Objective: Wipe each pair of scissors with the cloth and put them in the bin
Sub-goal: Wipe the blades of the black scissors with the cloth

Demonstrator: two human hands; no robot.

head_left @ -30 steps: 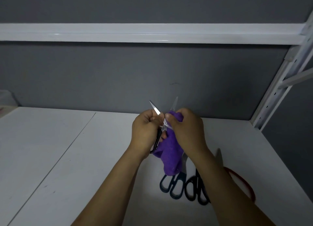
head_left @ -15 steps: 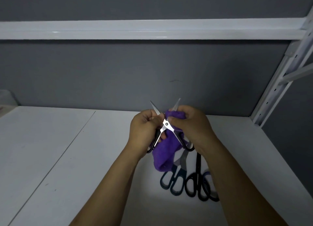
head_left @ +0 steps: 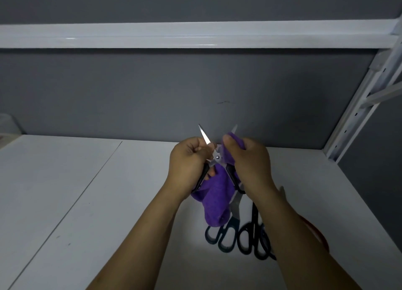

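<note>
- A person's left hand [head_left: 188, 165] is curled tight round one black handle of a pair of scissors [head_left: 217, 157], held above the white shelf [head_left: 87, 192] a little right of centre.
- The scissors stand open in an X, both steel tips pointing up and away toward the grey wall [head_left: 152, 89]; the left blade is bare and bright, while the right blade is mostly wrapped.
- The right hand [head_left: 250, 161] pinches a purple cloth [head_left: 215, 200] against that right blade, thumb on top and fingers closed behind it; only the blade's tip shows above the fabric.
- The second black handle runs down beside the right palm; whether the palm touches it cannot be told.
- The rest of the cloth hangs loose between the two wrists, its lower end drooping over the things lying on the shelf.
- Nearer the camera, teal-handled scissors [head_left: 226, 237] lie flat on the shelf, handles toward the viewer, their blades partly under the cloth.
- Just to their right lie black scissors [head_left: 253, 235], touching or nearly touching the teal pair and partly hidden by the right forearm.
- A red object [head_left: 319, 237] shows at the right edge of that forearm; what it is cannot be made out.
- A white rail [head_left: 195, 35] crosses the wall overhead, and a white perforated post [head_left: 356, 113] rises at the far right.
</note>
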